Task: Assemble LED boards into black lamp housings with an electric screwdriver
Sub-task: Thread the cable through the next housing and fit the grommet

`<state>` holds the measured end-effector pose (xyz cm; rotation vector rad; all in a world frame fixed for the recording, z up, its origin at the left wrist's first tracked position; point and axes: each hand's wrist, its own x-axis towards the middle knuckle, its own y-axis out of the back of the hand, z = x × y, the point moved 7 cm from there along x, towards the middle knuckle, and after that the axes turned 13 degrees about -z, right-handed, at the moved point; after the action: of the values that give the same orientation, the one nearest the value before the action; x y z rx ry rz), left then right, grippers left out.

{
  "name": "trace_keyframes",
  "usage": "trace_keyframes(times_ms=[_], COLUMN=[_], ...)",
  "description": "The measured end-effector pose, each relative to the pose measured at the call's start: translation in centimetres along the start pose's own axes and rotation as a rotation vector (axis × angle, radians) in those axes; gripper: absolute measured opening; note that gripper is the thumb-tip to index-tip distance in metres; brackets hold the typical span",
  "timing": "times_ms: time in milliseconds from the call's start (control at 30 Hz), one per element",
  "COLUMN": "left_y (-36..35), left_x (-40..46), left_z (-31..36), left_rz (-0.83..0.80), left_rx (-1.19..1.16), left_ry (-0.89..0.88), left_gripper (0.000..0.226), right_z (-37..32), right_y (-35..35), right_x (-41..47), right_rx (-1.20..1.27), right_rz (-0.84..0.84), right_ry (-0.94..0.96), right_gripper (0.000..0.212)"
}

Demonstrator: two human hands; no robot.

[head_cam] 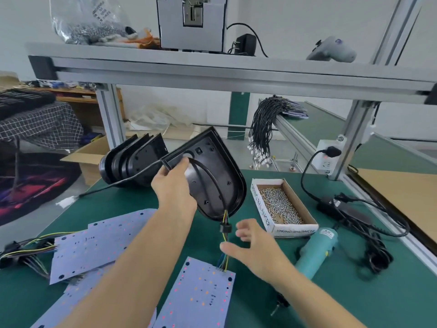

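1. The left hand (pixel 175 185), at the centre of the frame, grips a black lamp housing (pixel 212 176) by its left edge, thumb on the inner face, and holds it tilted above the green table (pixel 354 292) with the hollow side towards the camera.
2. The right hand (pixel 255 247), lower centre-right, has its fingers spread and loosely bent; it holds nothing and sits just beside the coloured wires (pixel 224 242).
3. A black cable (pixel 208 176) runs through the housing's round opening, crosses the inside and ends in a small black connector (pixel 224 227) below the lower rim. The coloured wires drop from there to an LED board (pixel 198 297) lying flat at lower centre.
4. More LED boards (pixel 94 245) lie overlapped at lower left, their wire bundles trailing off the left edge.
5. A stack of black housings (pixel 132 159) lies on its side at centre-left, behind the left hand.
6. A cardboard box of screws (pixel 281 204) sits at centre-right, just right of the held housing.
7. The teal electric screwdriver (pixel 316 252) lies on the table below the box, near the right hand, untouched; its black cord (pixel 369 223) loops to the right.
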<state>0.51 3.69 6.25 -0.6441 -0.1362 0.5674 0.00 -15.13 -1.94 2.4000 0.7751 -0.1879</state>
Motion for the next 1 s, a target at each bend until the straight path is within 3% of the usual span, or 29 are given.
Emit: trace_keyframes(times_ms=[133,267,400,500,667,833,1000], left_y=[-0.5,0.0,0.6,1.2,2.2,1.4,-1.1], left_x=[-0.4,0.1,0.1,0.0,0.1,-0.7,-2.1], left_z=[0.3,1.9,2.6,2.3,2.0,2.2,2.8], left_rz=[0.006,-0.001,-0.054,-0.066,-0.051,-0.130,-0.276], left_rx=[0.023,0.095,0.221,0.258,0.283,0.268,0.312], left_ry=[-0.037,-0.107,-0.136,-0.136,-0.106,-0.119,-0.194], left_gripper=[0.015,0.014,0.007,0.012,0.009,0.012,0.029], right_z=[-1.7,-3.3,-5.5,-6.4,-7.7,-10.7,-14.3], right_y=[-0.9,2.1,6.3,7.0,7.1,8.3,5.9], right_x=[1.8,2.4,1.7,1.7,1.4,-0.5,-1.2], right_rx=[-0.042,0.238,0.226,0.333,0.293,-0.146,-0.578], right_rz=[0.042,0.244,0.491,0.468,0.248,0.473,0.456], right_ry=[0.101,0.170,0.293,0.390,0.438,0.503,0.526], right_gripper=[0.019,0.016,0.018,0.013,0.014,0.020,0.028])
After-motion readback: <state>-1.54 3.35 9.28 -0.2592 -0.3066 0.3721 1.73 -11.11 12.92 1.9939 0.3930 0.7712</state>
